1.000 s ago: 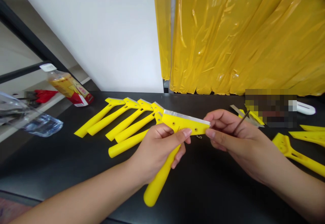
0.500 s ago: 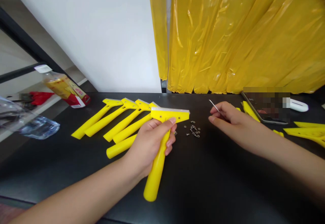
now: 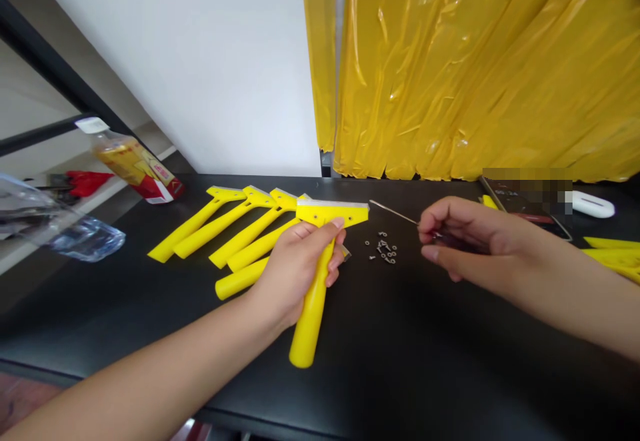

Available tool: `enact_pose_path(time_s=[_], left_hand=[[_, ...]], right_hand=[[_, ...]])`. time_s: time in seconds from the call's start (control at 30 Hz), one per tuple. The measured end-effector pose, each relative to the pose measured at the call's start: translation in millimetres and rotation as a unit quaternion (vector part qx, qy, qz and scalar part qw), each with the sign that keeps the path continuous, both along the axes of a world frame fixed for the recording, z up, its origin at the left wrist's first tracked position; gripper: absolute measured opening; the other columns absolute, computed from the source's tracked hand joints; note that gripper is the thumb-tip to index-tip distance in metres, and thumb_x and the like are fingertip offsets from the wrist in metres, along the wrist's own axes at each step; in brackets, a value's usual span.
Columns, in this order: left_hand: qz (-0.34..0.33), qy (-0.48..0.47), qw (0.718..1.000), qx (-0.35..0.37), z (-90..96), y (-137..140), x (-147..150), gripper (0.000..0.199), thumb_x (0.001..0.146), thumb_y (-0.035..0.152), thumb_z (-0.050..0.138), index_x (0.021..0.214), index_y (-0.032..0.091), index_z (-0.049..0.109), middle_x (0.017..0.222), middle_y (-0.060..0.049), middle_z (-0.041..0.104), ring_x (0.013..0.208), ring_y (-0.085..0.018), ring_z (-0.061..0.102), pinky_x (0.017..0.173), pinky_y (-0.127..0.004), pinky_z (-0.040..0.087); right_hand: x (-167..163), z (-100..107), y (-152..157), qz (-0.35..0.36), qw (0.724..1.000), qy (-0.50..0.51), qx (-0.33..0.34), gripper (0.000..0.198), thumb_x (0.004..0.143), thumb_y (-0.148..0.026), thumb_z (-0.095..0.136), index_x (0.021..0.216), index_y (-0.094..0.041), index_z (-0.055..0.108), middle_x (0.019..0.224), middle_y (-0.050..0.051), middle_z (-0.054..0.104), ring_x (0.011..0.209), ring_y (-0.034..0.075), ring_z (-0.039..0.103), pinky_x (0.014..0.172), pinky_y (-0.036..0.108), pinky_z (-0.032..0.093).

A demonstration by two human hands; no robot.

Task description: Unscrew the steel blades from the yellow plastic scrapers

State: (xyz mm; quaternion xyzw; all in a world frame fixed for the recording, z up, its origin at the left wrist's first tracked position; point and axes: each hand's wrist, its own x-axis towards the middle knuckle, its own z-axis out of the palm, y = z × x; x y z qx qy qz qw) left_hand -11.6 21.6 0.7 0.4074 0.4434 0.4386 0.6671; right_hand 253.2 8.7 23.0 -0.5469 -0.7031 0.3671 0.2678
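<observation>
The left hand [image 3: 303, 261] is holding a yellow scraper [image 3: 315, 294] above the black table [image 3: 425, 348], its fingers closing around the neck and its thumb pressing flat on the front of the head, just below two small holes [image 3: 350, 218]. A metal blade [image 3: 333, 204] is running along the head's top edge, and the handle is slanting down toward the person. The right hand [image 3: 470, 234] is gripping a thin screwdriver [image 3: 395, 212] between narrowed, curled fingers, with the shaft pointing left, its tip showing just beside the blade's right end; whether the tip is touching the scraper, I cannot tell from this angle. Loose screws and nuts [image 3: 386, 249] are lying in a small heap between the two hands, and more yellow scrapers [image 3: 187, 226] are lying in an overlapping row on the left. The step in hand seems to be readying the screwdriver for the fastenings on the head. As I am judging it, the next move is calling for the left hand to be keeping the head steady while the right is lining the tip up squarely with one hole, staying clear of the sharp edge.
</observation>
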Motion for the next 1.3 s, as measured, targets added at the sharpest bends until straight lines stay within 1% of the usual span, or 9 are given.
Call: enact_pose_path(time_s=[0.1,0.17,0.3,0.43,0.53,0.7,0.9,1.07,1.3], left_hand=[[0.011,0.001,1.000,0.011,0.8,0.7,-1.3,0.031,0.096,0.041,0.076,0.079,0.019,0.062,0.057,0.003,0.052,0.049,-0.010,0.044,0.047,-0.021,0.037],[0.015,0.006,1.000,0.012,1.8,1.0,-1.9,0.032,0.096,0.042,0.076,0.079,0.019,0.063,0.057,0.003,0.053,0.049,-0.010,0.044,0.048,-0.021,0.037],[0.022,0.008,1.000,0.010,2.8,1.6,-1.9,0.033,0.095,0.043,0.078,0.079,0.019,0.062,0.058,0.002,0.053,0.050,-0.010,0.045,0.048,-0.021,0.037],[0.015,0.001,1.000,0.009,1.5,1.7,-1.0,0.031,0.095,0.041,0.077,0.078,0.019,0.062,0.056,0.003,0.052,0.049,-0.010,0.044,0.047,-0.021,0.037],[0.015,0.002,1.000,0.003,0.4,1.2,-0.6,0.031,0.095,0.041,0.077,0.079,0.019,0.063,0.056,0.003,0.052,0.048,-0.010,0.043,0.046,-0.020,0.036],[0.016,0.000,1.000,-0.007,-0.9,0.3,0.5,0.031,0.095,0.042,0.077,0.081,0.018,0.062,0.057,0.003,0.052,0.048,-0.009,0.043,0.046,-0.020,0.036],[0.016,0.000,1.000,-0.003,-2.6,-0.3,0.4,0.032,0.097,0.043,0.075,0.081,0.018,0.062,0.058,0.003,0.052,0.050,-0.009,0.042,0.046,-0.020,0.036],[0.009,-0.003,1.000,-0.006,-3.0,-0.2,0.3,0.033,0.093,0.044,0.079,0.081,0.019,0.063,0.057,0.003,0.053,0.049,-0.009,0.043,0.047,-0.020,0.036],[0.009,-0.006,1.000,-0.013,-2.3,-0.3,1.2,0.033,0.092,0.044,0.081,0.080,0.019,0.063,0.057,0.003,0.052,0.050,-0.010,0.043,0.046,-0.020,0.037]], right_hand=[[-3.5,6.9,-8.0,0.048,0.998,0.041,-0.010,0.030,0.097,-0.053,0.072,0.120,-0.033,0.072,0.092,0.000,0.075,0.073,0.018,0.067,0.063,0.030,0.055],[-5.5,8.3,-11.5,0.057,0.997,0.035,0.037,0.026,0.100,-0.052,0.070,0.118,-0.036,0.078,0.095,0.001,0.079,0.075,0.019,0.071,0.066,0.031,0.058],[-11.1,2.7,-13.7,0.056,0.986,0.003,0.154,0.018,0.104,-0.048,0.068,0.113,-0.039,0.081,0.111,0.000,0.083,0.098,0.023,0.079,0.084,0.035,0.062],[-17.1,-12.6,-11.5,0.075,0.970,-0.024,0.229,0.011,0.106,-0.032,0.065,0.114,-0.035,0.071,0.103,-0.002,0.080,0.090,0.018,0.076,0.078,0.031,0.059],[-21.2,-23.4,-8.8,0.066,0.970,-0.033,0.230,0.007,0.105,-0.029,0.063,0.112,-0.031,0.064,0.095,-0.001,0.076,0.082,0.017,0.074,0.072,0.031,0.057],[-25.9,-31.1,-5.5,0.088,0.969,-0.044,0.227,0.008,0.105,-0.024,0.060,0.111,-0.029,0.062,0.094,-0.001,0.074,0.078,0.015,0.072,0.070,0.029,0.054],[-26.3,-33.3,-5.5,0.108,0.963,-0.065,0.236,0.011,0.105,-0.021,0.059,0.113,-0.029,0.061,0.097,0.000,0.074,0.081,0.016,0.072,0.072,0.029,0.055],[-23.2,-32.1,-6.0,0.112,0.958,-0.078,0.251,0.012,0.106,-0.022,0.057,0.114,-0.029,0.060,0.100,0.002,0.075,0.085,0.019,0.072,0.074,0.032,0.055],[-18.6,-27.8,-6.6,0.108,0.952,-0.092,0.270,0.015,0.102,-0.022,0.061,0.114,-0.030,0.059,0.099,0.000,0.075,0.085,0.020,0.073,0.074,0.035,0.055]])
